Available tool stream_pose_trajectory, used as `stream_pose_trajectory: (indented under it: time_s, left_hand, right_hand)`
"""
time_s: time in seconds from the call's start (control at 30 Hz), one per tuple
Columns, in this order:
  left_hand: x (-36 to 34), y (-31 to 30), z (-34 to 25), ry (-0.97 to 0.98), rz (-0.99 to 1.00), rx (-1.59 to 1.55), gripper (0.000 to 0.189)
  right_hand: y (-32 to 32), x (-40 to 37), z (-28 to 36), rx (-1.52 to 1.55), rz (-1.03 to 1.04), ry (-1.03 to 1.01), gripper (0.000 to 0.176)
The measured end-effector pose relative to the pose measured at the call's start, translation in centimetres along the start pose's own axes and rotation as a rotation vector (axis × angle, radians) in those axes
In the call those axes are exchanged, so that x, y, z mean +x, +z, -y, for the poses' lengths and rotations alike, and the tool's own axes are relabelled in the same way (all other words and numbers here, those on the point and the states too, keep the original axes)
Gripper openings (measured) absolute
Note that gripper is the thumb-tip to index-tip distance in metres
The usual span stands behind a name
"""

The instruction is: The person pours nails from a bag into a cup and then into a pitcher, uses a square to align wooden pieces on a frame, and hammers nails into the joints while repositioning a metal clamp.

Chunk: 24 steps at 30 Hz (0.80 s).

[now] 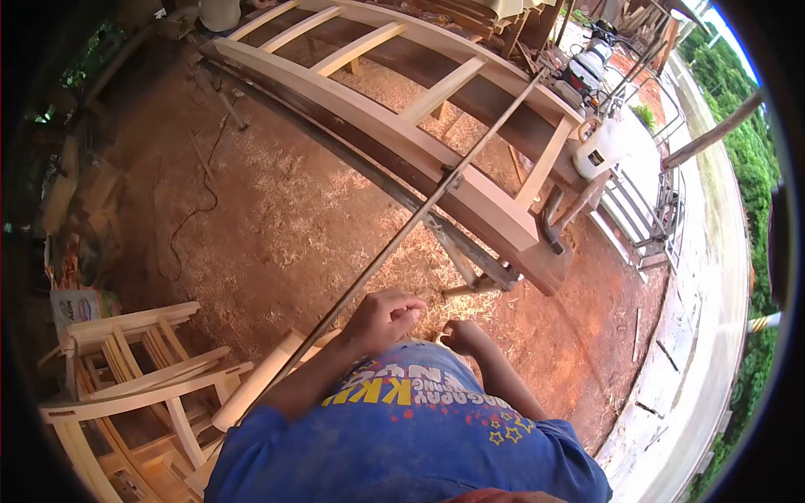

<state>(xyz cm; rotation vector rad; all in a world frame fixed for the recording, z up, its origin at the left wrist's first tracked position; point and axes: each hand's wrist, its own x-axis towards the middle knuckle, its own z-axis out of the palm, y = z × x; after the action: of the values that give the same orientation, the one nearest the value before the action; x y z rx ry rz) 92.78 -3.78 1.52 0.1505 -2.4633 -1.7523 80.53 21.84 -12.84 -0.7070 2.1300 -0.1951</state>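
Print on the blue shirt (402,436) at the bottom; big yellow letters there read roughly "KKM" from this angle; white letters just under the right hand (464,336) look like "NVY", the start lost in a fold; a smaller white line below them is too warped to read; yellow outlined stars sit beside it; the white jug (597,149) carries a dark label, too small to read; the sack (80,306) at left shows a red-and-blue mark, unreadable.
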Motion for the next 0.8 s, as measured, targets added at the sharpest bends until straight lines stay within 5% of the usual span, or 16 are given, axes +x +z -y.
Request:
stream_pose_trajectory:
  time_s: [0.23,0.53,0.8]
  left_hand:
    - [-1.7,-5.8,0.8,0.015,-0.187,-0.091,0.016]
    - [-1.2,-2.5,0.5,-0.037,-0.017,-0.040,0.020]
    - [-0.1,2.5,-1.0,-0.050,-0.072,0.086,0.020]
  right_hand:
    - [-1.1,2.0,2.0,-0.036,-0.046,-0.036,0.037]
    - [-5.0,3.5,4.1,0.079,-0.095,-0.137,0.043]
    - [-1.4,4.5,-5.0,0.031,-0.056,-0.156,0.035]
